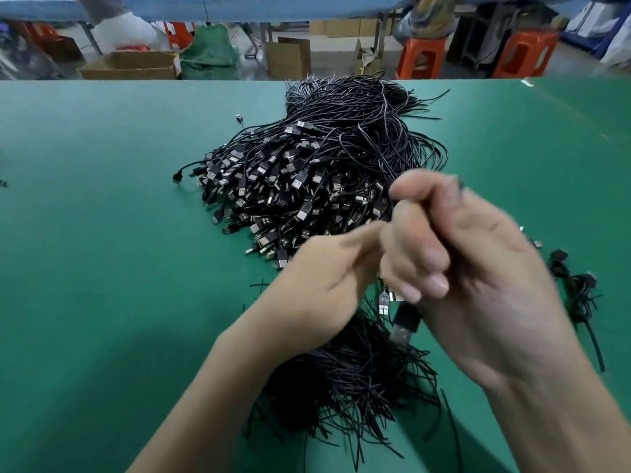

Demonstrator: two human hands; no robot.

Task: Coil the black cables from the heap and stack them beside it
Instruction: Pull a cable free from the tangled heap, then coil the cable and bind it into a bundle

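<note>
Head view: right hand [478, 268] is raised over the near edge of the heap [307, 179]. Its fingers are curled tight round a black cable [406, 319], which hangs plug-first just below them. Motion blur on both hands.

Left hand [324, 281] is up against the right one, fingertips bunched and touching its curled fingers. Can't tell if it's pinching the cable or only touching the hand, because the contact spot is hidden and smeared.

The heap sits mid-table on the green table [102, 233]. Plug ends are fanned toward the near left and loose wire tails run to the far right.

Coils [577, 288] lie to the right of the heap, a small dark cluster partly hidden behind the right hand. Count unreadable.

A pile of short black strands [351, 380] lies near, under and between the forearms, apart from the heap.

One stray cable end [239, 117] lies far left of the heap.

Past the far table edge: cardboard boxes [133, 64], a green sack [210, 59] and orange stools [421, 58].
</note>
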